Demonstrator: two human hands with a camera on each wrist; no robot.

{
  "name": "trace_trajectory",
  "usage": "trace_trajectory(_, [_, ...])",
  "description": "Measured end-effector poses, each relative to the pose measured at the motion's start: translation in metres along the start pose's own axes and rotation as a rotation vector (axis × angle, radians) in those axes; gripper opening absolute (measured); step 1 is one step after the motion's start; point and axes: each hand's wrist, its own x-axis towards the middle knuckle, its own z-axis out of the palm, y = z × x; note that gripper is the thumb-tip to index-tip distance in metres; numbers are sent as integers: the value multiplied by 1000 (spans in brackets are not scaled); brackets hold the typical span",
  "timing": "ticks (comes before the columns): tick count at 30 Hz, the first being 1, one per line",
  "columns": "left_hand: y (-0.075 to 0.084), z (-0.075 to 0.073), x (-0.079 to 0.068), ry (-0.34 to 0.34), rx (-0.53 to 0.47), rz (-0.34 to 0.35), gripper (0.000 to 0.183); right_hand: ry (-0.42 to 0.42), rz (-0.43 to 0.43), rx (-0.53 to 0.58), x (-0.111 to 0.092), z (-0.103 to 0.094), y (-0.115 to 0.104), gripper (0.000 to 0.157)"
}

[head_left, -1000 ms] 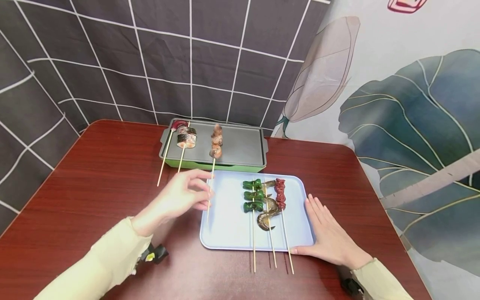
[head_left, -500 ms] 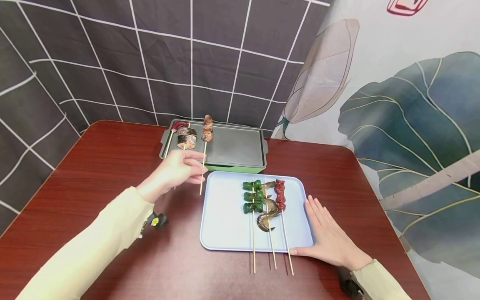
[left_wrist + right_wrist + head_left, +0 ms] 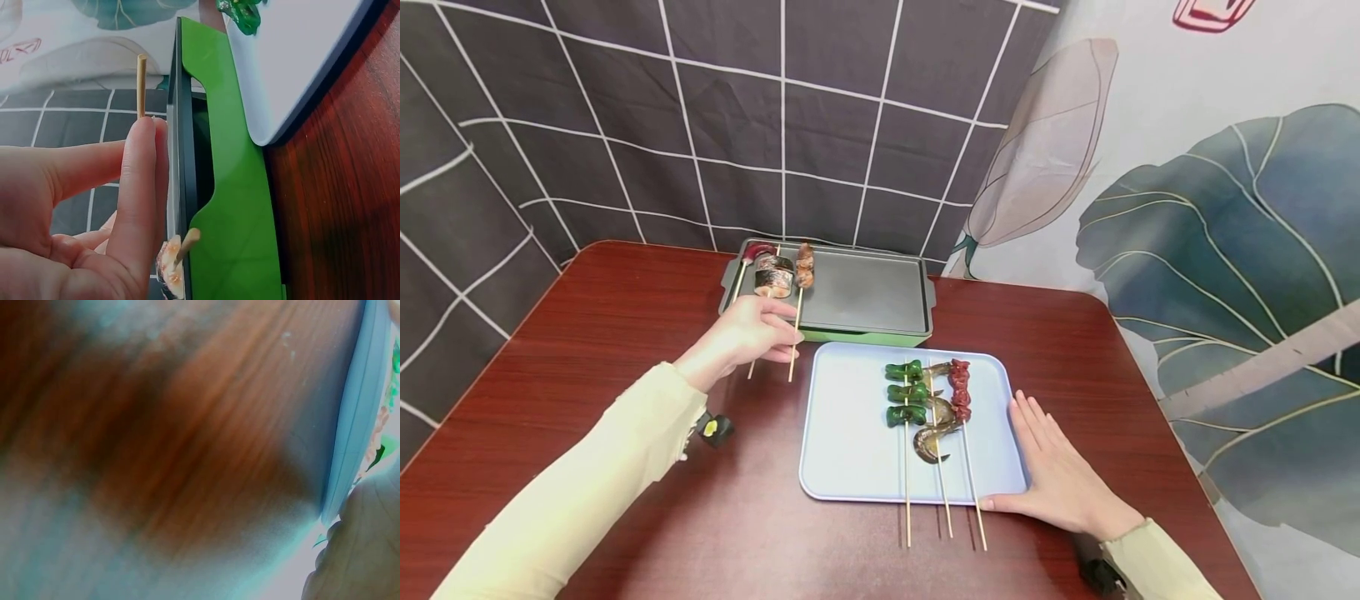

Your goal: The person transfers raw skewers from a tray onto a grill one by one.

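My left hand (image 3: 752,331) pinches the stick of a browned meat skewer (image 3: 805,267) between thumb and fingertips. Its meat end lies over the left half of the grey grill plate (image 3: 872,287); in the left wrist view the bare stick end (image 3: 142,81) pokes up past the fingertips. Just left of it on the plate are a thick skewer with dark-edged pale slices (image 3: 773,277) and a dark red skewer (image 3: 758,251). My right hand (image 3: 1063,475) rests with straight fingers along the right edge of the pale blue tray (image 3: 850,475).
On the tray lie a green pepper skewer (image 3: 906,392), a skewer of dark curved pieces (image 3: 934,442) and a red meat skewer (image 3: 960,387), their sticks jutting over the front edge. The grill's green base (image 3: 240,187) stands right behind the tray, before a tiled-pattern cloth (image 3: 722,125).
My left hand has carried the browned meat skewer left and away from me, from above the tray's left edge to beside the thick sliced skewer. My right hand stays at the tray.
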Motion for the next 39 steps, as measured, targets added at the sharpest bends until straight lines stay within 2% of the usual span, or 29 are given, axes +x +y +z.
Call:
trace_trajectory(5, [-1,0,0,3,-1,-21,52,40,-31,5,-1,1,-1,133])
trace_trajectory(15, [-3,-1,-1,9,16,-43,52,21,-18,5,-1,1,0,135])
trace_trajectory(20, [0,-4,-4,24,94,-34,49,14,-10,4,-1,1,0,135])
trace_trajectory(27, [15,-11,-22,92,259,50,50,4,-6,6,-1,0,0,134])
trace_trajectory(32, [26,-7,-37,89,215,134,56,-1,-9,10,-1,-1,0,134])
trace_trajectory(34, [28,-1,-41,67,164,167,58,-2,-10,9,-1,-1,-1,134])
trace_trajectory(37, [26,9,-48,34,139,203,59,-6,-8,8,0,-1,-1,134])
trace_trajectory(39, [24,17,-51,15,120,205,59,-7,-7,8,0,-1,-1,134])
